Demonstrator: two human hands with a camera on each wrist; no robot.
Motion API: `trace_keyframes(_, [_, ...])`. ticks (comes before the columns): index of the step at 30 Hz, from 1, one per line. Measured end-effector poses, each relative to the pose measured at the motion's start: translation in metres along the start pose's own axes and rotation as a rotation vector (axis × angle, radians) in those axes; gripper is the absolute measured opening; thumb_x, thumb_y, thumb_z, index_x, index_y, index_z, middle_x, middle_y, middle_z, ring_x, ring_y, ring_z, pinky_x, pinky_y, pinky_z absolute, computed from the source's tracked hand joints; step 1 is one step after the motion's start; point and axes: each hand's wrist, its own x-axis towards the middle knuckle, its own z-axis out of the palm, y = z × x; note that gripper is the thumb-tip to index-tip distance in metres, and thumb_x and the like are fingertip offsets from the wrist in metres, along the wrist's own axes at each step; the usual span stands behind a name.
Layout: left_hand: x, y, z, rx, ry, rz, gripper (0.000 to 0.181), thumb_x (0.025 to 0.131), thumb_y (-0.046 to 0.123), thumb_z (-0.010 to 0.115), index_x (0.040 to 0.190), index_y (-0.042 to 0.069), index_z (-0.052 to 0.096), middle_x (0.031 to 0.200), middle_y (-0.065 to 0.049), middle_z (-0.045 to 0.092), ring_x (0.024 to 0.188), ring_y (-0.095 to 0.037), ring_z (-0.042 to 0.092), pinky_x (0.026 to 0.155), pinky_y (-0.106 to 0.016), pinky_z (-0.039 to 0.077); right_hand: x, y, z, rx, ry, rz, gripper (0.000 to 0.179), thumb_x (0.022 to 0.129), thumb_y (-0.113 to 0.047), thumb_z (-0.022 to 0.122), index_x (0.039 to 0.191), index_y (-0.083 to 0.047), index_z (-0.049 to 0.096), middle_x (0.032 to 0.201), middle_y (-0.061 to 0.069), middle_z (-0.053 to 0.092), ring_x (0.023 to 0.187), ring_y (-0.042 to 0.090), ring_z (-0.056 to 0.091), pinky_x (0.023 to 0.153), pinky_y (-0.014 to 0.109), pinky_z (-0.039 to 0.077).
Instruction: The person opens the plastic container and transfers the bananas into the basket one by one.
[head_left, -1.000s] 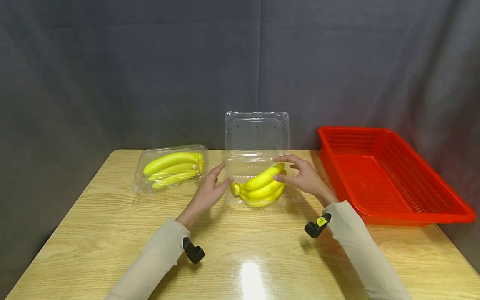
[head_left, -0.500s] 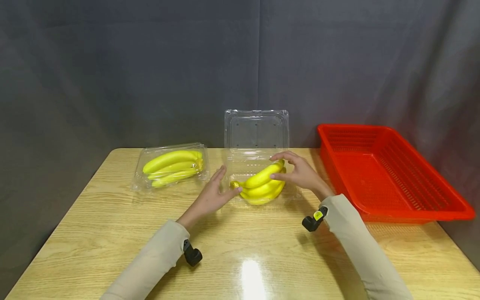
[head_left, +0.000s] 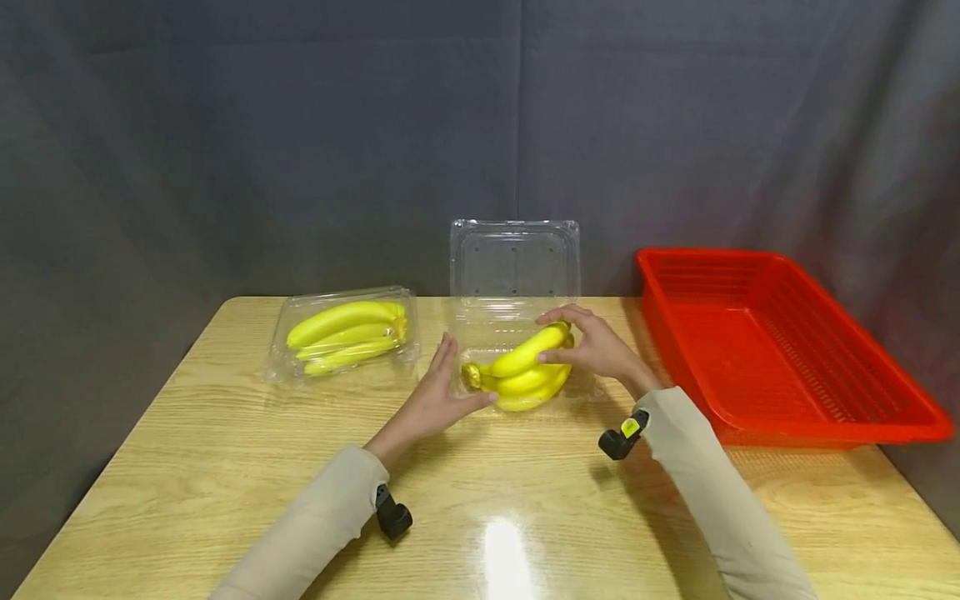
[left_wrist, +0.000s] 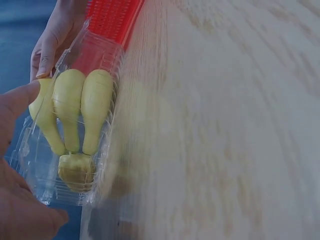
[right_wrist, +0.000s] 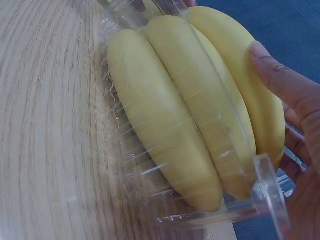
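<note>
The right hand [head_left: 591, 346] curls its thumb and fingers around the tip end of a bunch of bananas [head_left: 525, 387], while the left hand [head_left: 431, 402], fingers straight and thumb spread, is at the stem end, its contact hard to tell. The bunch sits in a clear plastic box [head_left: 480, 337] whose lid [head_left: 514, 262] stands raised at the back. To its left, a second clear box [head_left: 281, 352], closed, holds more bananas [head_left: 348, 320], and to its right a red basket [head_left: 735, 358] rests on the wooden table [head_left: 442, 517]

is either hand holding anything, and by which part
The right hand holds the banana bunch by the uppermost banana, toward its tip. The left hand, beside the stem end, shows no clear grip.
</note>
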Motion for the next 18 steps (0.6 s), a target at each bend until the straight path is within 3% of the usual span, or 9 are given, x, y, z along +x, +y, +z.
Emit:
trace_keyframes(9, [0.0020, 0.0028, 0.0050, 0.016, -0.014, -0.023, 0.115, 0.082, 0.051, 0.074, 0.154, 0.009, -0.006, 0.157, 0.000, -0.021, 0.144, -0.033, 0.001, 0.111, -0.055, 0.015, -0.0005, -0.0003, -0.0036, 0.038, -0.052, 0.068, 0.048, 0.074, -0.019, 0.086, 0.117, -0.008, 0.067, 0.123, 0.008, 0.058, 0.117, 0.027, 0.048, 0.100, 0.052, 0.035])
trace_keyframes(18, [0.0021, 0.0029, 0.0064, 0.039, -0.040, -0.032, 0.119, 0.079, 0.059, 0.072, 0.153, 0.014, -0.011, 0.154, 0.004, -0.026, 0.144, -0.027, -0.006, 0.110, -0.057, 0.013, -0.0015, 0.0005, -0.0032, -0.020, -0.103, 0.067, 0.050, 0.076, -0.024, 0.085, 0.122, -0.013, 0.067, 0.128, 0.006, 0.058, 0.118, 0.026, 0.047, 0.095, 0.051, 0.040])
